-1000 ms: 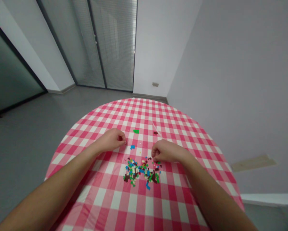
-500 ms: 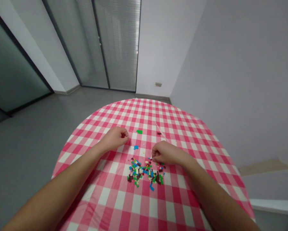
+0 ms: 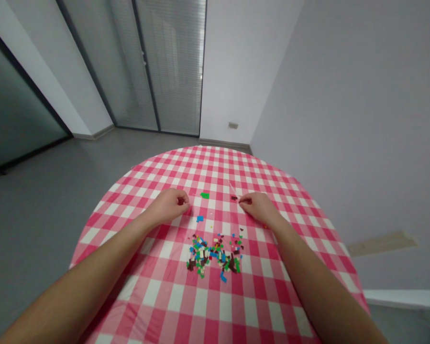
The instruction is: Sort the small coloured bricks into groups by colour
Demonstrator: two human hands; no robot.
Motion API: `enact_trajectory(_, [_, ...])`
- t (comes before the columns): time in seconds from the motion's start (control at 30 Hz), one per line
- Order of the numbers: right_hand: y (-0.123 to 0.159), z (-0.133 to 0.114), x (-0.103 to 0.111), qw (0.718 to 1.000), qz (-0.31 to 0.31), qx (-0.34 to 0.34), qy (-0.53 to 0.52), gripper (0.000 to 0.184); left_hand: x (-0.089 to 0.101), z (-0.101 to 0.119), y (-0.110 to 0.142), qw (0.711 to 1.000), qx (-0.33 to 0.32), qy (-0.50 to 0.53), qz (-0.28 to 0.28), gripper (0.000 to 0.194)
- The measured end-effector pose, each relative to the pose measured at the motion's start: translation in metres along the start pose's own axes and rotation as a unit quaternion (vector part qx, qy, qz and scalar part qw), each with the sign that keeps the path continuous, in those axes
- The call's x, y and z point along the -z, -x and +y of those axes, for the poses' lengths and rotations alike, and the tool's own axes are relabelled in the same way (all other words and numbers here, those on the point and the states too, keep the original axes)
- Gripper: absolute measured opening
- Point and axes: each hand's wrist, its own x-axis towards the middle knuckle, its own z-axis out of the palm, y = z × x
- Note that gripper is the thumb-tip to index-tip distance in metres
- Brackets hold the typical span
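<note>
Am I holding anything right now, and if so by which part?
Can't tell: your left hand and right hand could each hide something small between curled fingers.

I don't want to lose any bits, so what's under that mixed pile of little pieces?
The checked tablecloth shows around the mixed pile and in gaps between its pieces. Anything beneath the overlapping pieces is covered and can't be seen.

Left arm (image 3: 89,267), right arm (image 3: 310,272): bare to view's edge, tapering at wrists (image 3: 150,220). Left hand (image 3: 169,205), right hand (image 3: 259,208): bare.
</note>
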Motion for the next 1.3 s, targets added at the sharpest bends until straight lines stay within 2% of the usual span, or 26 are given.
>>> enact_trajectory(0.17, [-0.002, 0.003, -0.005, 0.999, 0.025, -0.022, -0.004, 0.022, 0.0, -0.001, 0.0, 1.0, -0.002, 0.003, 0.0, 0.012])
enact_trajectory(0.33, [-0.002, 0.001, -0.011, 0.999, 0.054, -0.008, 0.001, 0.022, -0.002, -0.001, 0.0, 1.0, 0.001, -0.003, 0.0, 0.012])
enact_trajectory(0.87, [-0.004, 0.0, -0.017, 0.997, 0.07, 0.011, 0.001, 0.021, -0.001, 0.0, 0.0, 1.0, 0.0, -0.002, -0.011, 0.013])
enact_trajectory(0.97, [-0.002, -0.002, -0.01, 0.998, 0.067, -0.001, -0.006, 0.021, -0.001, 0.0, 0.0, 1.0, 0.002, 0.0, -0.012, 0.013])
enact_trajectory(1.03, [0.002, -0.005, 0.001, 1.0, 0.025, 0.004, -0.016, 0.019, -0.001, 0.001, 0.0, 1.0, 0.007, -0.005, -0.009, 0.013])
enact_trajectory(1.07, [0.005, -0.007, 0.007, 0.999, -0.022, 0.013, -0.023, 0.018, -0.001, 0.001, 0.0, 1.0, 0.01, -0.008, -0.007, 0.013])
enact_trajectory(1.17, [0.017, -0.013, 0.027, 0.973, -0.222, 0.036, -0.049, 0.012, -0.002, 0.0, -0.001, 1.0, 0.014, -0.009, -0.006, 0.013])
enact_trajectory(1.23, [0.023, -0.017, 0.034, 0.962, -0.267, 0.03, -0.054, 0.008, -0.002, -0.002, -0.001, 1.0, 0.017, -0.004, -0.008, 0.014])
enact_trajectory(1.3, [0.025, -0.02, 0.035, 0.963, -0.264, 0.03, -0.049, 0.008, -0.002, -0.002, -0.001, 1.0, 0.02, 0.001, -0.009, 0.013])
